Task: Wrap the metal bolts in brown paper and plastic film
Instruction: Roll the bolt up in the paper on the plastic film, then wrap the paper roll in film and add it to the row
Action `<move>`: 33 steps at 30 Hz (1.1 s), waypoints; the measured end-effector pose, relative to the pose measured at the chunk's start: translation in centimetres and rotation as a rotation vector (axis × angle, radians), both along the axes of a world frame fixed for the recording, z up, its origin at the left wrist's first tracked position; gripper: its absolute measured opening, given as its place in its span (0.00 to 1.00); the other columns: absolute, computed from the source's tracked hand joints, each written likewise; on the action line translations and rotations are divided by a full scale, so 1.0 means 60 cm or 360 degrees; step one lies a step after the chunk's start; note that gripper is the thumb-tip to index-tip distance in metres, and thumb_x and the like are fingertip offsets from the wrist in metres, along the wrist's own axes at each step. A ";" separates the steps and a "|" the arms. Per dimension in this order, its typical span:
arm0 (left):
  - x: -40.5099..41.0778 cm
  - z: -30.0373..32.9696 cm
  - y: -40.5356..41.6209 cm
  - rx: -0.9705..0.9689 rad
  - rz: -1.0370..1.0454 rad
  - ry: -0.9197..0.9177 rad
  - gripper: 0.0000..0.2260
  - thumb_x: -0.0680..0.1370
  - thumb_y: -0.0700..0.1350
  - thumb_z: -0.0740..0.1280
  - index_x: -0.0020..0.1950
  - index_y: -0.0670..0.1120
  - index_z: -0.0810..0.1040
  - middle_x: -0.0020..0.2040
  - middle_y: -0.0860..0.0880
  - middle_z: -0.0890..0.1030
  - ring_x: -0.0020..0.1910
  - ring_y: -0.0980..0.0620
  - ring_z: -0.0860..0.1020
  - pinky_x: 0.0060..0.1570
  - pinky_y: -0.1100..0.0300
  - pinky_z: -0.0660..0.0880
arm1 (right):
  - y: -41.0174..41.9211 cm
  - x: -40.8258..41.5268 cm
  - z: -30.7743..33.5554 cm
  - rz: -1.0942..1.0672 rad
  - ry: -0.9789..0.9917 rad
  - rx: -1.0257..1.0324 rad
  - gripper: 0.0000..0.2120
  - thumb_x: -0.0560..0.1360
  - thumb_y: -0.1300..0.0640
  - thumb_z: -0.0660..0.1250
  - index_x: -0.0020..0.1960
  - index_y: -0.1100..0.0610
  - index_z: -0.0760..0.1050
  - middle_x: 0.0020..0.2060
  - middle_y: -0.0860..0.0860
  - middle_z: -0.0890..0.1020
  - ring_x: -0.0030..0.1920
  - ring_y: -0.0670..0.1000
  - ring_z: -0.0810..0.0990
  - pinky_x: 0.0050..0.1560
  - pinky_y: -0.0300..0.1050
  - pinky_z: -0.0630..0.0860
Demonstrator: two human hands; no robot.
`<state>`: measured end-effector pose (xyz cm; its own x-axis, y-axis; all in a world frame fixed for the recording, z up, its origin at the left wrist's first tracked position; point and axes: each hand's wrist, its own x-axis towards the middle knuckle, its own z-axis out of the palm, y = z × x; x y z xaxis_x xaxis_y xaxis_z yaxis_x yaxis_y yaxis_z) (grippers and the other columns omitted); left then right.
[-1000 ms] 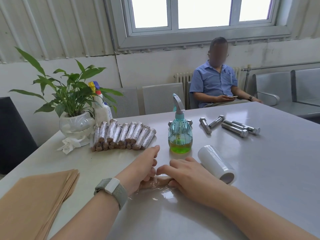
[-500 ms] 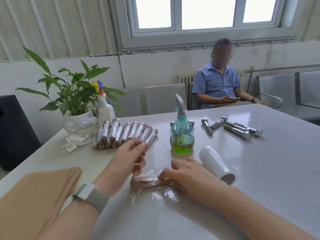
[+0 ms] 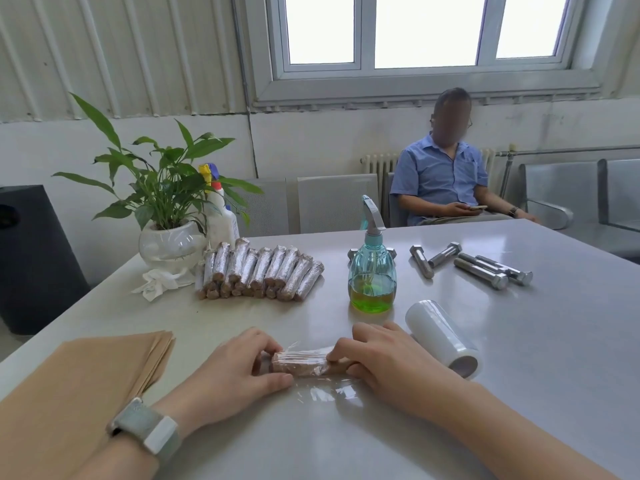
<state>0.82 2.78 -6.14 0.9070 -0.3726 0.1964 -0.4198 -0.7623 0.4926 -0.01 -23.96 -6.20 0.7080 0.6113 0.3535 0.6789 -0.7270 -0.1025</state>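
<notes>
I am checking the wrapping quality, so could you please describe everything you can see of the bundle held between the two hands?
The wrapped bolt bundle is a short brown-paper cylinder lying on its side on the grey table, crosswise to the viewer. Clear plastic film covers it in shiny wrinkles, and a loose tail of film spreads flat on the table in front. The left hand holds its left end, thumb in front; the right hand holds its right end. No bare metal shows.

bolt inside wrapped bundle (image 3: pixel 299 362): hidden | bundle ends: under hands | brown paper stack (image 3: pixel 69 386): cut off at left edge
</notes>
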 end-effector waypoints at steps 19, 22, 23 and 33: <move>0.032 0.024 -0.217 -0.1809 0.0115 0.0261 0.14 0.66 0.46 0.79 0.29 0.50 0.74 0.24 0.50 0.71 0.23 0.54 0.67 0.26 0.63 0.68 | 0.017 -0.047 0.003 -0.0438 -0.0226 -0.0115 0.21 0.62 0.62 0.73 0.51 0.54 0.70 0.36 0.49 0.75 0.36 0.51 0.76 0.32 0.44 0.70; 0.036 0.022 -0.240 -0.1939 0.0161 0.0354 0.17 0.63 0.50 0.79 0.28 0.50 0.70 0.25 0.55 0.66 0.25 0.56 0.62 0.25 0.67 0.63 | 0.023 -0.055 0.003 -0.0510 -0.0415 -0.0245 0.29 0.52 0.58 0.76 0.50 0.53 0.67 0.28 0.47 0.73 0.28 0.47 0.73 0.25 0.39 0.67; 0.036 0.020 -0.247 -0.1953 0.0148 0.0380 0.17 0.62 0.53 0.79 0.29 0.50 0.71 0.26 0.55 0.67 0.26 0.55 0.63 0.26 0.67 0.64 | 0.023 -0.054 0.000 -0.0528 -0.0477 -0.0276 0.24 0.54 0.58 0.75 0.47 0.53 0.70 0.27 0.47 0.74 0.27 0.47 0.72 0.25 0.39 0.67; 0.042 0.012 -0.280 -0.1639 0.0051 0.0382 0.08 0.72 0.43 0.74 0.34 0.45 0.80 0.29 0.54 0.78 0.20 0.60 0.69 0.21 0.72 0.66 | -0.095 -0.056 0.111 -0.0924 -0.0173 0.0649 0.15 0.75 0.37 0.58 0.44 0.47 0.74 0.40 0.43 0.76 0.43 0.46 0.76 0.38 0.44 0.72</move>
